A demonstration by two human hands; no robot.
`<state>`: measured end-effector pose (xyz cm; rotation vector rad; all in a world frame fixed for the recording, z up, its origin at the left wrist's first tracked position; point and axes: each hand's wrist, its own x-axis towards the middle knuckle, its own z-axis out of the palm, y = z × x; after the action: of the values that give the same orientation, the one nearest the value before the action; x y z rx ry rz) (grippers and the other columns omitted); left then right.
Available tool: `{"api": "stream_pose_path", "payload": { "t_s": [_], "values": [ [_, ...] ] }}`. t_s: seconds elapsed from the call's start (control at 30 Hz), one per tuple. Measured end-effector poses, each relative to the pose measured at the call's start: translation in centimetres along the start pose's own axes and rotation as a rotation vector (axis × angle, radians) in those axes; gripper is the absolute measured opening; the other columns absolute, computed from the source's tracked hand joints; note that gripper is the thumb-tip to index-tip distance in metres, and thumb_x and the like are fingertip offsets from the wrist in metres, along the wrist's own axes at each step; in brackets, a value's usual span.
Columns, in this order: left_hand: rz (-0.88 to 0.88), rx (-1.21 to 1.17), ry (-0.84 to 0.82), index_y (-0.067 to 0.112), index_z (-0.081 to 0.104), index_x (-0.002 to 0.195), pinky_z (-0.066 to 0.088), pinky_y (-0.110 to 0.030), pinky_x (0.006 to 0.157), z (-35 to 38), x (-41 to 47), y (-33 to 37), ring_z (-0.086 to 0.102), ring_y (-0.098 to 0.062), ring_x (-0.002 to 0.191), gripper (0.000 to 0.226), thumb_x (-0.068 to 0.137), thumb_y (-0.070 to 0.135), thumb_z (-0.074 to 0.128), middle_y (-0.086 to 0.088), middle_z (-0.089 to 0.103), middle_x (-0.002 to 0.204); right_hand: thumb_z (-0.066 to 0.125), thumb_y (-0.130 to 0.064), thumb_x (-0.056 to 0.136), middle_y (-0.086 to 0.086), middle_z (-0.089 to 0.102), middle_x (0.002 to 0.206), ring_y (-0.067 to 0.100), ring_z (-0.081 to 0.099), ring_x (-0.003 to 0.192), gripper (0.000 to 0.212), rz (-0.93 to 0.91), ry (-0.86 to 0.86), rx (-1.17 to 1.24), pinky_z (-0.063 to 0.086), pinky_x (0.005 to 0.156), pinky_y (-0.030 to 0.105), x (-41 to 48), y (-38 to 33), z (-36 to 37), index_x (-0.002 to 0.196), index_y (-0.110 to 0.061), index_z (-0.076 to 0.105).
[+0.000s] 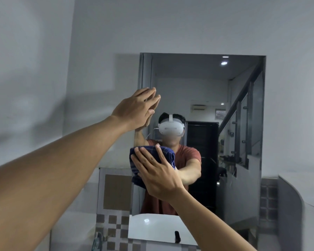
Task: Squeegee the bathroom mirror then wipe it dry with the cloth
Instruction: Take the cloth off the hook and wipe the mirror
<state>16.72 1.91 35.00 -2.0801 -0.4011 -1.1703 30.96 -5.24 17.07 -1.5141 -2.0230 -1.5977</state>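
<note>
Mirror left edge | left hand flat on glass | right hand straight-fingered, pressing cloth mid-left

Glass, woven cloth, paint, tile.
Smooth glossy glass on the mirror, reflections sharp. The cloth under my right hand is dark blue woven fabric, matt, soft and thick, with faint paler check lines. The wall reads as smooth matt pale grey paint. The mosaic tiles below, brown and grey squares, look hard with a slight sheen. The white basin reflected low in the mirror is glossy, with a bright highlight.
</note>
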Motion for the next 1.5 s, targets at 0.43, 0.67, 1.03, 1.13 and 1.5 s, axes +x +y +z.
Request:
{"api": "stream_pose_path", "payload": {
  "t_s": [0.43, 0.67, 1.03, 1.13, 1.5],
  "values": [
    [-0.082, 0.012, 0.054, 0.011, 0.043, 0.147, 0.055, -0.042, 0.092, 0.5, -2.3, 2.6, 0.035, -0.033, 0.141, 0.056, 0.097, 0.033, 0.053, -0.016, 0.035, 0.154, 0.043, -0.035, 0.103, 0.01, 0.017, 0.165, 0.023, 0.012, 0.154, 0.06, 0.179, 0.052, -0.057, 0.011, 0.123, 0.058, -6.2, 3.2, -0.9, 0.157, -0.012, 0.029],
    [-0.017, -0.027, -0.051, 0.011, 0.037, 0.153, 0.023, -0.042, 0.123, 2.8, -8.1, 4.9, 0.023, -0.032, 0.15, 0.066, 0.096, 0.042, 0.052, -0.019, 0.028, 0.16, 0.039, -0.036, 0.104, 0.009, 0.015, 0.167, 0.022, 0.007, 0.156, 0.061, 0.38, 0.03, -0.016, 0.011, 0.123, 0.058, -7.7, 5.7, -2.0, 0.159, -0.014, 0.023],
    [-0.017, 0.052, -0.168, 0.019, 0.005, 0.16, 0.01, -0.046, 0.125, 4.5, -9.5, 6.3, -0.007, -0.033, 0.154, 0.084, 0.094, 0.06, 0.036, -0.018, -0.005, 0.167, 0.043, -0.039, 0.102, 0.012, 0.01, 0.168, 0.024, 0.003, 0.156, 0.07, 0.638, 0.093, -0.057, 0.004, 0.125, 0.056, -11.1, 10.7, -2.8, 0.16, -0.014, 0.014],
    [-0.026, 0.021, -0.172, 0.019, 0.0, 0.16, 0.006, -0.046, 0.125, 4.6, -9.7, 6.4, -0.012, -0.031, 0.154, 0.084, 0.094, 0.058, 0.034, -0.016, -0.011, 0.166, 0.038, -0.041, 0.104, 0.011, 0.006, 0.168, 0.023, 0.001, 0.156, 0.068, 0.714, 0.103, -0.041, 0.007, 0.124, 0.058, -12.4, 11.7, -3.0, 0.161, -0.015, 0.011],
    [-0.05, 0.005, -0.163, 0.02, 0.009, 0.16, 0.01, -0.046, 0.124, 4.7, -9.6, 6.6, -0.004, -0.032, 0.155, 0.088, 0.093, 0.054, 0.053, -0.016, -0.002, 0.167, 0.006, -0.053, 0.103, 0.009, 0.003, 0.169, 0.021, -0.003, 0.156, 0.069, 0.945, 0.159, 0.094, 0.0, 0.124, 0.056, -17.5, 10.2, -2.0, 0.161, -0.016, 0.011]
  ]
}}
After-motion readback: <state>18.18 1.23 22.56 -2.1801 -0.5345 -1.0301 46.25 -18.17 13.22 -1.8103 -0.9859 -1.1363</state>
